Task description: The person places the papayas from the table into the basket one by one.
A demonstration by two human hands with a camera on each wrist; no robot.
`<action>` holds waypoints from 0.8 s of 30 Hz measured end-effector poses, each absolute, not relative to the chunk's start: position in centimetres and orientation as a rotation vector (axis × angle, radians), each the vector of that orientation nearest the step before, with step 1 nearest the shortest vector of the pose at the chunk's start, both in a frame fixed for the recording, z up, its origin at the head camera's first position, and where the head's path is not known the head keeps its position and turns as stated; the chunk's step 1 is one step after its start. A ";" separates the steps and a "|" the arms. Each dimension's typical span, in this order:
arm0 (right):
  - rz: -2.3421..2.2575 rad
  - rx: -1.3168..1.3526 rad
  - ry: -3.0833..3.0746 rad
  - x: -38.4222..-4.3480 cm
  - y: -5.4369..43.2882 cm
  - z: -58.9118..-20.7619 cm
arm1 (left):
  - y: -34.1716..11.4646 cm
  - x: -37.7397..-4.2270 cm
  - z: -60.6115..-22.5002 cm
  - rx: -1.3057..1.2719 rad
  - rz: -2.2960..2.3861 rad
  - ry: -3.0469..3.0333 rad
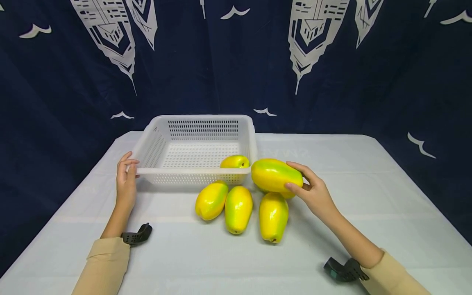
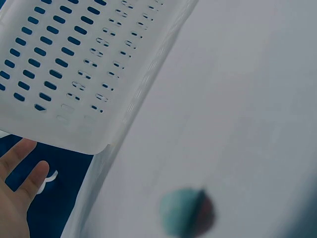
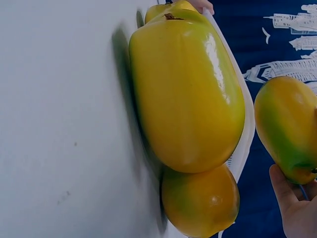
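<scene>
Gripping wide, the right hand (image 1: 314, 191) holds a yellow-green fruit (image 1: 274, 174).

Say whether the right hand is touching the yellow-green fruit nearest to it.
Touching. The head view shows the right hand pinching one end of the yellow-green fruit, with no gap between them.

Head view's pretty bright and even, just soft shadows on the white table (image 1: 177, 258) and small glare spots on the yellow fruit (image 1: 273, 174). Both wrist cams look dimmer: left has a teal-and-dark blob (image 2: 184, 212) way out of focus, right catches a long shine on the nearest fruit (image 3: 185, 99).
</scene>
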State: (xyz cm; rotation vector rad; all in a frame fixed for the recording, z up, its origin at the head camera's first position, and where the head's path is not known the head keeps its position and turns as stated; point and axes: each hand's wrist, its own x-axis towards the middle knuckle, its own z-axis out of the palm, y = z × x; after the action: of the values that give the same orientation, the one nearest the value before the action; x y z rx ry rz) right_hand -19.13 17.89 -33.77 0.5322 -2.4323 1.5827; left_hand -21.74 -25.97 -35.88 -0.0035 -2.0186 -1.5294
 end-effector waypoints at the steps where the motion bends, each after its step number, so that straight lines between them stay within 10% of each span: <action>1: 1.578 0.533 -2.433 -19.2 17.8 -33.7 | -26.0 -21.7 -35.9 -0.005 -1.529 -2.018; 24: 1.617 0.534 -2.418 -20.5 16.6 -32.7 | -26.5 -22.2 -36.6 -0.021 -1.525 -2.012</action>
State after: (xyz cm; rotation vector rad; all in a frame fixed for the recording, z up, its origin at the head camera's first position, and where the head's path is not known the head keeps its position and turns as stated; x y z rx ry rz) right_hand -20.55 16.57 -32.70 0.5343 -2.4175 1.6172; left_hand -22.23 -26.46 -36.57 -0.0209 -2.0116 -1.5249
